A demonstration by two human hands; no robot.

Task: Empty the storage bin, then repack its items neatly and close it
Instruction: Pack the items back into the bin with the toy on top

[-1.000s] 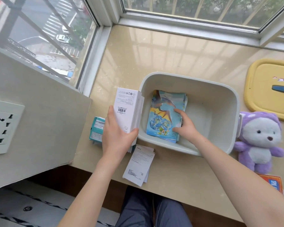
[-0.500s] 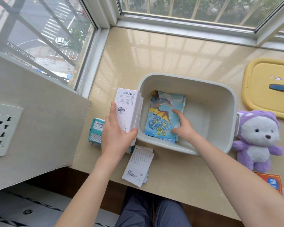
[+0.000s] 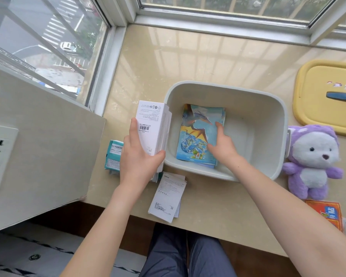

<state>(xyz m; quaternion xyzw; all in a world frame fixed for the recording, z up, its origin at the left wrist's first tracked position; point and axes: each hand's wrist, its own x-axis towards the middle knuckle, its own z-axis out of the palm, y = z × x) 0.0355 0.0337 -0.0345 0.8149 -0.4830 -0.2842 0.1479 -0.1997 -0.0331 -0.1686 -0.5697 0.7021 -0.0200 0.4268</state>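
A pale grey storage bin (image 3: 276, 124) stands open on the beige sill. Inside it, against the left wall, lies a stack of picture booklets (image 3: 196, 134) with a flying dinosaur on the top cover. My right hand (image 3: 221, 144) rests flat on the stack's right side, fingers spread. My left hand (image 3: 137, 158) grips a tall white box (image 3: 153, 126) with a barcode, held upright just outside the bin's left rim. The bin's yellow lid (image 3: 316, 96) with a blue handle lies at the far right.
A teal packet (image 3: 113, 154) lies left of my left hand. White leaflets (image 3: 168, 198) sit near the sill's front edge. A purple plush bear (image 3: 313, 160) sits right of the bin, an orange packet (image 3: 326, 214) below it. A wall with a socket juts in at left.
My right hand slid slightly along the booklet stack in the bin. My left hand holds the white box in about the same place. The view has shifted a little.
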